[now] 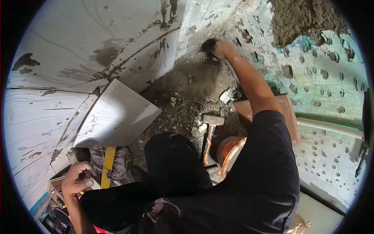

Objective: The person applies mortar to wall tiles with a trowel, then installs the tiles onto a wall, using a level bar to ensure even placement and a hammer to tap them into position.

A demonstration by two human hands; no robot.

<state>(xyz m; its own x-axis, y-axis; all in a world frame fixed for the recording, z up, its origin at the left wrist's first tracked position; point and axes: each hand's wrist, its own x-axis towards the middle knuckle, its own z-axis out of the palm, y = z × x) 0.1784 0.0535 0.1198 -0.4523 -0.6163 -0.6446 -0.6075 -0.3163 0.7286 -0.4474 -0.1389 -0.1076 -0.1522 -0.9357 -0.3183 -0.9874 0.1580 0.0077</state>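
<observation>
At the far end of my stretched right arm, my right hand [224, 50] is closed on a dark brush-like thing [209, 46], blurred, low in the corner where wall meets floor. Loose rubble and dirt cover the floor [187, 84] below it. My left hand [79, 178] is beside my left knee, its fingers loosely curled and a gap between thumb and fingers. Near it a yellow bar [108, 167] leans on a crumpled plastic bag [119, 160]. A hammer [212, 121] with an orange-and-black handle lies in front of my knees.
A pale tile [119, 113] leans at the left wall, a brown board [289, 117] at the right. An orange bowl-like container [230, 152] stands by my right thigh. Pitted green plaster [323, 85] covers the right wall, with a pale pipe [331, 128] along it. Tools [54, 222] lie at lower left.
</observation>
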